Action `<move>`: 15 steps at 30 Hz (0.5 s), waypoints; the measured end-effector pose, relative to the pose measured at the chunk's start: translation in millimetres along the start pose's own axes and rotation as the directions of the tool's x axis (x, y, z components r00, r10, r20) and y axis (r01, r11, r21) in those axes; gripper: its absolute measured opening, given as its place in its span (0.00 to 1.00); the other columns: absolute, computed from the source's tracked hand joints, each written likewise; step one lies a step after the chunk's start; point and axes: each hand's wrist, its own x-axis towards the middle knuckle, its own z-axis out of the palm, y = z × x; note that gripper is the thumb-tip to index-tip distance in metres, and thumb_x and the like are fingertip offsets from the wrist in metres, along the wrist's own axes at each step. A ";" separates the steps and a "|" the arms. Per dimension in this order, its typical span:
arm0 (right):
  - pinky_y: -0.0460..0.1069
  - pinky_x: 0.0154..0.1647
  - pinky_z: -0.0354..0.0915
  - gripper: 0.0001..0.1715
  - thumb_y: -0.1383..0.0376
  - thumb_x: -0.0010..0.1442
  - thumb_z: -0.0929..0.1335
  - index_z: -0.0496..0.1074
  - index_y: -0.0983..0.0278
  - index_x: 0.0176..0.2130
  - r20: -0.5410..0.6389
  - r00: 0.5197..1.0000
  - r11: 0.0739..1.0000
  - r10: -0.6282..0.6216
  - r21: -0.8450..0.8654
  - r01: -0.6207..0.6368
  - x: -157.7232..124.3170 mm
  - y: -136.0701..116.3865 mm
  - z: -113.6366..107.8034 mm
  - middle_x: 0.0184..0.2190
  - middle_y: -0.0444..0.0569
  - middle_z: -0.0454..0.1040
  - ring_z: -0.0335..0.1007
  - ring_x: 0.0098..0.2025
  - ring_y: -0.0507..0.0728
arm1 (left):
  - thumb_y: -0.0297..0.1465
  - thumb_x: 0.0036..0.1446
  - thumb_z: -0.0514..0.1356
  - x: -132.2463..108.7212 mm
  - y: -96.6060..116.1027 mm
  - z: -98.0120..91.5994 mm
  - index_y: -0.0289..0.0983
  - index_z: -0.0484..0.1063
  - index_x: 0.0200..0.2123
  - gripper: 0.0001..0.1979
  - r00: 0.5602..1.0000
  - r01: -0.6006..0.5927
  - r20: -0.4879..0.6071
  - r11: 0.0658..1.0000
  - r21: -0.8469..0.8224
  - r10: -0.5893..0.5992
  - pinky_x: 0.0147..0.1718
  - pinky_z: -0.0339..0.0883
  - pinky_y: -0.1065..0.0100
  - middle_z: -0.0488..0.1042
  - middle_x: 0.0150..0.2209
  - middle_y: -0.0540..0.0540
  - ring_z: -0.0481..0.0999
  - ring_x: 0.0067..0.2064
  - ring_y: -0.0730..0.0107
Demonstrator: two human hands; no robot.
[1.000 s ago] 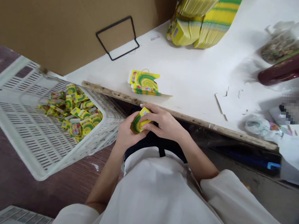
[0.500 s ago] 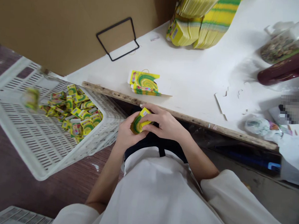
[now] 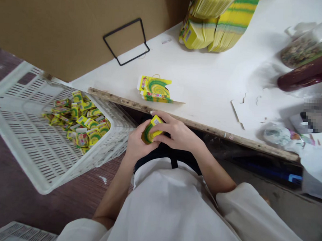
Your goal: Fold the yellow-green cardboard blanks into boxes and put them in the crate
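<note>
Both hands hold one small yellow-and-green crayon box (image 3: 149, 132) in front of my waist, just off the table's wooden edge. My left hand (image 3: 136, 142) wraps the box from its left and below. From the right, my right hand (image 3: 173, 132) closes its fingers over the end with the barcode. What the box contains is hidden. Beyond my hands, a flat, unfolded crayon carton (image 3: 154, 88) in the same colours lies on the white table (image 3: 206, 87). To the left, a white plastic crate (image 3: 35, 142) holds a heap of filled-out crayon boxes (image 3: 82, 125).
Bundled flat cartons (image 3: 208, 33) stand at the back of the table. A large cardboard box (image 3: 74, 26) is at the back left, beside a black wire frame (image 3: 127, 41). A dark red flask (image 3: 306, 76) and a clear jar (image 3: 302, 48) lie at right.
A blurred yellow box that was in the air over the crate's left part is no longer seen there. My hands hold almost the same pose around their box.
</note>
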 end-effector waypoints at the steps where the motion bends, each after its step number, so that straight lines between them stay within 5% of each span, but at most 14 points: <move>1: 0.62 0.65 0.64 0.17 0.65 0.66 0.68 0.74 0.61 0.54 0.006 1.000 1.000 0.005 0.001 -0.005 0.0 0.7 1.5 0.67 0.61 0.60 0.60 0.68 0.65 | 0.35 0.46 0.68 -0.5 -1.9 0.6 0.37 0.70 0.56 0.32 1.000 -0.004 -0.013 1.000 0.006 0.004 0.49 0.75 0.57 0.80 0.49 0.42 0.80 0.48 0.54; 4: 0.63 0.69 0.58 0.35 0.60 0.68 0.66 0.55 0.61 0.69 -0.012 1.000 0.998 -0.004 0.059 0.004 0.0 2.8 6.5 0.70 0.61 0.56 0.51 0.72 0.64 | 0.39 0.48 0.69 -1.3 -4.6 2.4 0.37 0.69 0.57 0.32 0.998 -0.032 -0.048 0.999 0.002 0.032 0.49 0.75 0.57 0.79 0.50 0.40 0.80 0.50 0.53; 7: 0.61 0.69 0.57 0.37 0.60 0.71 0.60 0.43 0.61 0.73 -0.087 0.995 0.993 0.053 0.114 -0.043 0.5 2.8 12.7 0.70 0.60 0.56 0.53 0.71 0.62 | 0.39 0.50 0.68 -0.9 -1.5 3.2 0.38 0.68 0.57 0.32 0.994 -0.057 -0.091 0.997 0.045 0.061 0.50 0.74 0.57 0.78 0.52 0.40 0.79 0.50 0.54; 10: 0.60 0.65 0.63 0.37 0.63 0.70 0.60 0.44 0.64 0.72 -0.113 0.984 0.987 0.138 0.101 -0.127 1.3 0.9 18.1 0.68 0.61 0.60 0.62 0.67 0.63 | 0.39 0.49 0.68 -0.2 2.8 3.5 0.39 0.68 0.58 0.32 0.986 -0.071 -0.138 0.984 0.161 0.093 0.51 0.73 0.57 0.78 0.52 0.41 0.79 0.51 0.54; 15: 0.56 0.57 0.70 0.30 0.65 0.70 0.59 0.58 0.66 0.68 -0.198 0.957 0.977 0.212 0.066 -0.202 3.3 0.4 25.1 0.60 0.59 0.72 0.74 0.57 0.62 | 0.38 0.50 0.69 1.0 6.4 6.2 0.39 0.66 0.58 0.32 0.979 -0.098 -0.153 0.966 0.238 0.137 0.50 0.74 0.58 0.78 0.52 0.41 0.79 0.51 0.55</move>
